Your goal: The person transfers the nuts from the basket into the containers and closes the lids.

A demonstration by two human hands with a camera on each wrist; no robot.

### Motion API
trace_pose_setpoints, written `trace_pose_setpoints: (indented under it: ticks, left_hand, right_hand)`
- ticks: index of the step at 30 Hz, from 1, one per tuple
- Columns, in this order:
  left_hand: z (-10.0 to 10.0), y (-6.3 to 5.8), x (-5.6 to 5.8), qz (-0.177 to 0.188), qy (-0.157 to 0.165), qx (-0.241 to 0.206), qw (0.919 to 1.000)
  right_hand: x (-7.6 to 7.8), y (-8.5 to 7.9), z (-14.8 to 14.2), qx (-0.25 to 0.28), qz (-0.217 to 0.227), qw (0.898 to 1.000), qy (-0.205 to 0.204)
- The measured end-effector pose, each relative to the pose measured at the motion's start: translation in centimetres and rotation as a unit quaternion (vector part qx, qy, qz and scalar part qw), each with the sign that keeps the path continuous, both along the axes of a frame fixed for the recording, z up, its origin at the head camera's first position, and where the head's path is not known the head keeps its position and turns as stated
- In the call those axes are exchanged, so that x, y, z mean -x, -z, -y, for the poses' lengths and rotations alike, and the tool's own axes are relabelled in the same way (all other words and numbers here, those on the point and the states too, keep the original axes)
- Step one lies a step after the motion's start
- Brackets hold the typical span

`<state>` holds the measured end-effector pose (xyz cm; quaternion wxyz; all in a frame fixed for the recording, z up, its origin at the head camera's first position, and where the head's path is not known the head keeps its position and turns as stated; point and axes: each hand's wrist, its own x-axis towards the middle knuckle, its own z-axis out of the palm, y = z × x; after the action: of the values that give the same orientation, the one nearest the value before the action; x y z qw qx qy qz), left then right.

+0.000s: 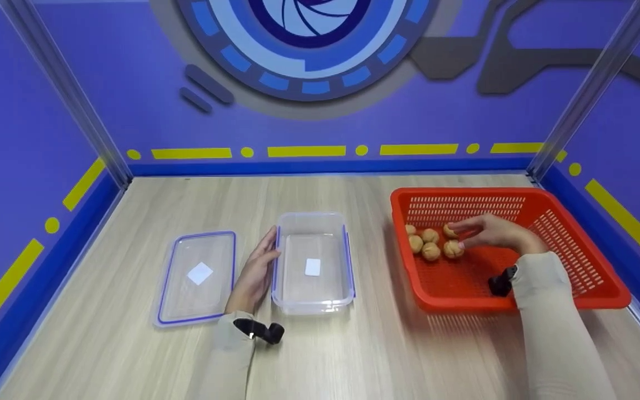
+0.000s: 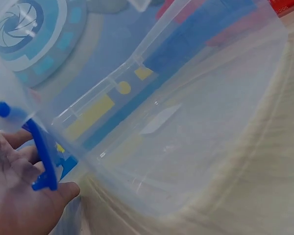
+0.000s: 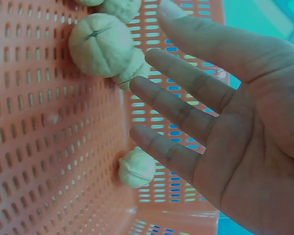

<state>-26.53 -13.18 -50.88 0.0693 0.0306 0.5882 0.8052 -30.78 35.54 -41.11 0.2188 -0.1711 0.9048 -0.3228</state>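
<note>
Wooden table [image 1: 353,355] (pale planks), purple walls [image 1: 131,72], yellow dashes [image 1: 306,150]

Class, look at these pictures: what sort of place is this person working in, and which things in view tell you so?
Probably a staged recording booth, not a kitchen: printed purple walls with a lens emblem, metal corner posts, and a wooden tabletop with only a red basket and clear container.

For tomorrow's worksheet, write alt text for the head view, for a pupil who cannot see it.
A person's right hand reaches over walnuts in a red basket. Their left hand rests against an empty clear container on a wooden table, its lid lying alongside.
</note>
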Motion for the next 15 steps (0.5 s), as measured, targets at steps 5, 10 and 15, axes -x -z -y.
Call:
trace_pose_setpoints:
  ticks: [5,10,15]
  left_hand:
    - [-0.02,-0.09,-0.07,0.008,-0.002,0.000,1.0000]
    - [0.02,-0.11,-0.10,0.006,0.003,0.004,1.0000]
    - [0.02,0.06,-0.13,-0.002,0.009,-0.005,0.9999]
  right_hand:
    - [0.23,0.30,0.14,-0.018,-0.001,1.000,0.001]
    - [0.36,0.54,0.46,-0.062,0.008,0.998,0.011]
    - [0.51,0.72,0.62,-0.092,0.017,0.996,0.008]
